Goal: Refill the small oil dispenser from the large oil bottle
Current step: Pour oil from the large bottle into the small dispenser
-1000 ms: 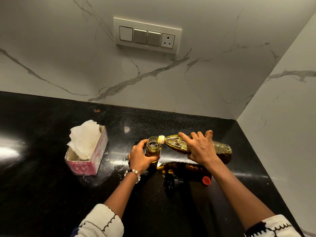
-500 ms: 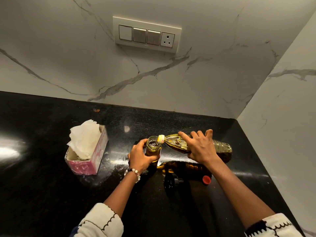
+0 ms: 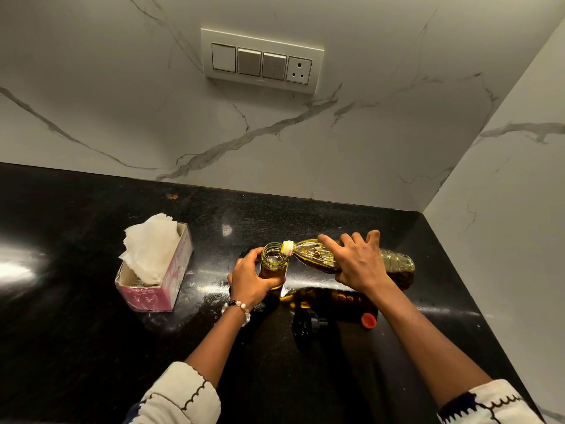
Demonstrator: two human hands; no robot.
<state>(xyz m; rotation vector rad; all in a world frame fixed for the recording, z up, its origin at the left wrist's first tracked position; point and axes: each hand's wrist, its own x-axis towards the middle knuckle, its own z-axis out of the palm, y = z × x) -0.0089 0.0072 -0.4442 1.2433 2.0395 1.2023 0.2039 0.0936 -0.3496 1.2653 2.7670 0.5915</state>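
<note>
The small oil dispenser (image 3: 273,261), a clear glass jar with its mouth open, stands upright on the black counter (image 3: 76,332). My left hand (image 3: 250,278) grips it around the side. My right hand (image 3: 357,264) holds the large oil bottle (image 3: 394,264), a clear plastic bottle of yellow oil, tipped almost flat. Its pale neck (image 3: 287,246) sits over the jar's mouth, and oil runs into the jar. The dispenser's black top (image 3: 304,324) and the bottle's red cap (image 3: 368,320) lie on the counter near my right forearm.
A pink tissue box (image 3: 159,286) with white tissues sticking out stands to the left of the dispenser. Marble walls close the counter at the back and on the right. A switch plate (image 3: 261,61) with a socket is mounted on the back wall.
Both hands, the dispenser and the tipped bottle stay where they were; the pouring goes on with no visible shift.
</note>
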